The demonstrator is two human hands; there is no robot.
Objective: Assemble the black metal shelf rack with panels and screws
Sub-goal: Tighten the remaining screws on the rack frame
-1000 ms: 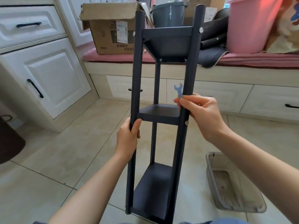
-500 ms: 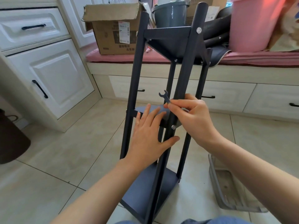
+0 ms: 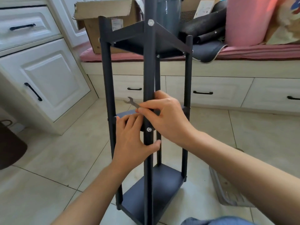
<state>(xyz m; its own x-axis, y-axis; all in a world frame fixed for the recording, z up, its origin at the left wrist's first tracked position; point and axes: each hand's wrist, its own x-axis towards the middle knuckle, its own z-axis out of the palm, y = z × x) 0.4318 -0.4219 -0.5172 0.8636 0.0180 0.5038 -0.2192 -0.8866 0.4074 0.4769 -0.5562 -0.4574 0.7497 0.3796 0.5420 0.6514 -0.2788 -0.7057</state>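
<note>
The rack (image 3: 148,78) stands upright on the floor (image 3: 48,159). The left hand (image 3: 131,137) lies flat on its middle shelf (image 3: 128,113), thumb round the front post. The right hand (image 3: 164,117) grips that post just above, pinching a wrench (image 3: 131,102).

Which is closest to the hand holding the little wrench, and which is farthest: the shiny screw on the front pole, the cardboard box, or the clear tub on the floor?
From the right hand, in the head view:
1. Screw on the front pole, just below its fingers.
2. Clear tub, on the floor, lower right.
3. Cardboard box, on the bench at the back, upper left.
</note>
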